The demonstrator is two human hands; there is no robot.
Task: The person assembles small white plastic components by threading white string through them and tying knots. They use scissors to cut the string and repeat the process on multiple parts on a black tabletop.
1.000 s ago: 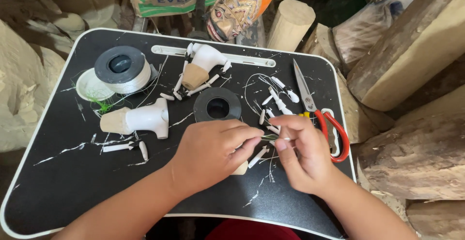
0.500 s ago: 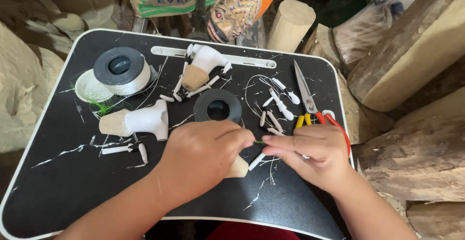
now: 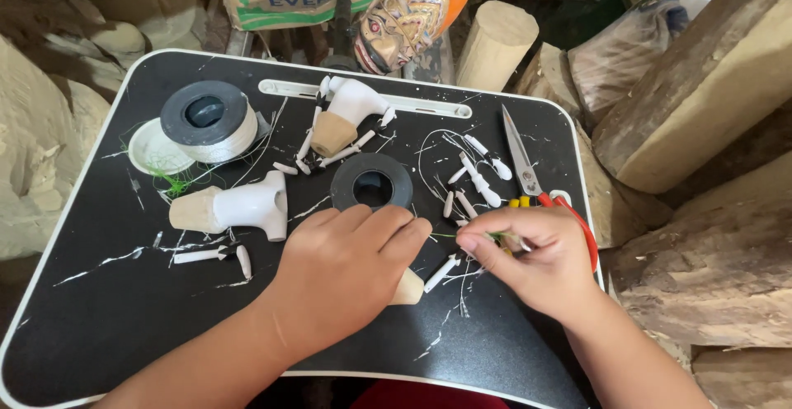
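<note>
My left hand [image 3: 346, 273] lies over a small wooden cone piece [image 3: 407, 288] near the front middle of a black lap tray [image 3: 99, 326], fingers curled around it. My right hand [image 3: 536, 260] is just to its right, thumb and fingers pinched on a thin green thread [image 3: 450, 235] and a small white peg. The thread runs between the two hands. More white pegs [image 3: 474, 179] lie scattered just beyond the hands. A black tape roll [image 3: 371, 182] sits right behind my left hand.
Red-handled scissors [image 3: 528, 170] lie at the tray's right side. A white-and-wood carved piece [image 3: 239, 207], another one [image 3: 346, 112], a spool of white cord [image 3: 206, 120] and a white lid [image 3: 153, 149] occupy the left and back. Logs [image 3: 701, 87] and a painted mask [image 3: 404, 17] surround the tray.
My right hand has shifted right, covering more of the scissor handles, and drawn the green thread out from my left hand. My left hand stays on the wooden piece.
</note>
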